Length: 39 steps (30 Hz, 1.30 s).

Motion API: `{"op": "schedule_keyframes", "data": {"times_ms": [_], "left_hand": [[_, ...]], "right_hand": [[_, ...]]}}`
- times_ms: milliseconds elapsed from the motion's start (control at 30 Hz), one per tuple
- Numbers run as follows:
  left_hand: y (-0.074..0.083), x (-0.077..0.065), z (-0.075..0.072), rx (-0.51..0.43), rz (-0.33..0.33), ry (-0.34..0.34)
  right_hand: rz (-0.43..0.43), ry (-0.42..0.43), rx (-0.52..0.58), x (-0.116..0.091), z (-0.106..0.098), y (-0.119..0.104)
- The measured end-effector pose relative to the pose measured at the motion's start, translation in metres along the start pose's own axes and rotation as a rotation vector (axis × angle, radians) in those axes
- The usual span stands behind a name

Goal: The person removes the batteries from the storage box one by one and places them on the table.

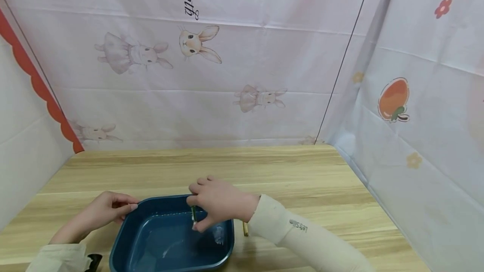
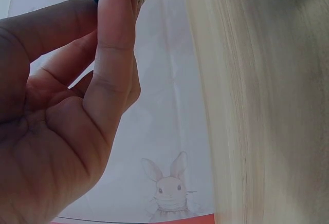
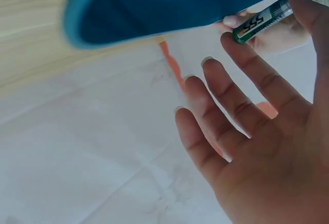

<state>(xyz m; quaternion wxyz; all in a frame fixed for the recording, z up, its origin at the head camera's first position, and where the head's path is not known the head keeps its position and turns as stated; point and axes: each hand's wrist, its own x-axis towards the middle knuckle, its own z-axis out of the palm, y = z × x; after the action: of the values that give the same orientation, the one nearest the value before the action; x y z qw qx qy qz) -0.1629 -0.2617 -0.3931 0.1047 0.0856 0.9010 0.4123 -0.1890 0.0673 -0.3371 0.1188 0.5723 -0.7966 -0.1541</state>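
Observation:
A dark blue rectangular tub [image 1: 172, 242] with rounded corners sits at the front of the table. My left hand [image 1: 102, 213] pinches its far left corner at the rim between thumb and fingers; the left wrist view shows this left hand [image 2: 77, 95] from below. Over the tub's right part, my right hand [image 1: 219, 202] holds a small green battery [image 1: 194, 214] upright. In the right wrist view the battery [image 3: 262, 21], marked 555, is pinched end to end between thumb and index finger of the right hand [image 3: 267, 116], the other fingers spread.
A thin gold-coloured piece [image 1: 245, 228] lies on the wooden table [image 1: 302, 179] right of the tub, partly hidden by the right sleeve. Printed cloth walls [image 1: 242, 62] with rabbits enclose the table at the back and sides. A black object [image 1: 93, 262] shows by the left sleeve.

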Motion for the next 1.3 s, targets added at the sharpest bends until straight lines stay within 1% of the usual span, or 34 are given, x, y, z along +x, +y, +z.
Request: {"op": "schedule_keyframes", "data": {"times_ms": [133, 300, 433, 667, 767, 1033, 1200, 1300], "left_hand": [[0.001, -0.002, 0.002, 0.001, -0.002, 0.002], [0.002, -0.005, 0.004, 0.007, 0.008, 0.004], [0.004, -0.005, 0.004, 0.003, -0.003, 0.003], [0.006, -0.005, 0.004, 0.001, -0.017, 0.018], [0.005, -0.006, 0.004, 0.000, -0.011, 0.016], [0.004, -0.005, 0.003, 0.013, -0.020, 0.016], [0.004, -0.004, 0.004, 0.025, -0.031, 0.027], [0.004, -0.004, 0.004, 0.022, -0.034, 0.025]], "right_hand": [[0.034, 0.034, 0.056, -0.018, 0.006, 0.012], [0.080, 0.061, 0.067, -0.041, 0.014, 0.025], [0.112, 0.077, 0.091, -0.057, 0.023, 0.035], [0.171, 0.117, 0.182, -0.087, 0.036, 0.048], [0.195, 0.129, 0.203, -0.100, 0.041, 0.052], [0.265, 0.098, 0.237, -0.135, 0.056, 0.059], [0.321, 0.080, 0.298, -0.157, 0.070, 0.061], [0.364, 0.052, 0.329, -0.170, 0.079, 0.061]]}}
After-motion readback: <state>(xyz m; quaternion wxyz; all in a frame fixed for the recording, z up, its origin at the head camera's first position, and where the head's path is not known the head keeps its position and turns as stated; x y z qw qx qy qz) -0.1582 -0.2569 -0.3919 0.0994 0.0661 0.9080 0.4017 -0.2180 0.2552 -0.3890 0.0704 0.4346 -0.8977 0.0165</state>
